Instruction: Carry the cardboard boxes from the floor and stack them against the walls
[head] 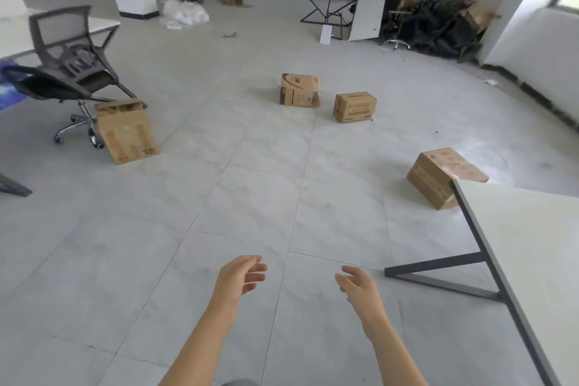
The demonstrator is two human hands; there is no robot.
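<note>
Four boxes await collection on a pale grey tiled floor (250,197), and nothing is being carried at this moment. At far left, a tall brown cardboard box with an open top (127,131) stands tilted right beside the wheeled base of a grey mesh office chair (67,72). The person's left hand (239,276) reaches forward low in the view, empty, its fingers loosely spread and slightly bent. Well ahead at mid-floor sits a brown cardboard box with dark printing (299,90), and near it on the right a smaller squat brown cardboard box (354,107), the two close but apart. The right hand (357,283) is also held out with loose, parted fingers, gripping nothing and clear of the left. Further right, a brown cardboard box with a pink-marked top (438,175) rests tipped on one edge, partly hidden behind the corner of a white surface on dark metal legs (532,244).

The step in hand looks like the approach to the next pick-up, with every box well out of reach. The next move would seem to call for walking to one box, probably the tipped one on the right as the nearest, stooping, and setting both hands on opposite sides before lifting. Its closeness to the surface's leg may demand care.
</note>
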